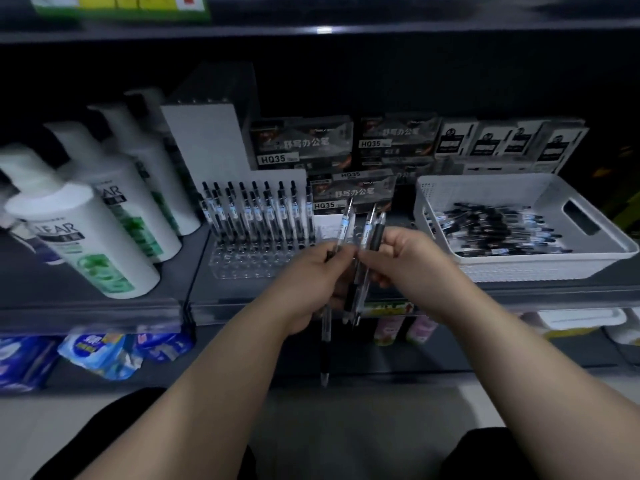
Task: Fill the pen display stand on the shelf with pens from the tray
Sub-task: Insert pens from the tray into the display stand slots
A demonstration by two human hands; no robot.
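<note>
Left arm: the bare forearm reached forward and inward, bringing the left hand (320, 275) to meet the other in front of the shelf (104, 306) edge.
Left hand: its fingers were curled and pinched a pen (345, 223) by the barrel, with the top slanting up past the fingertips.
Right arm: the forearm angled in from the right, wrist level.
Right hand (408, 261): it was clamped round a bundle (375, 233) of pens, tops above the thumb and lower ends below the palm.
Contact: the fingertips of both hands were close together; whether they touched could not be told.
Stand (256, 233): it was just ahead-left of the left hand, with upright pens in its back rows.
Tray (433, 202): it was ahead-right of the right hand and near it, with loose pens (498, 230) lying inside.
Bottles (86, 237): they were well left of the left hand.
Boxes (301, 143): they were beyond both hands.
</note>
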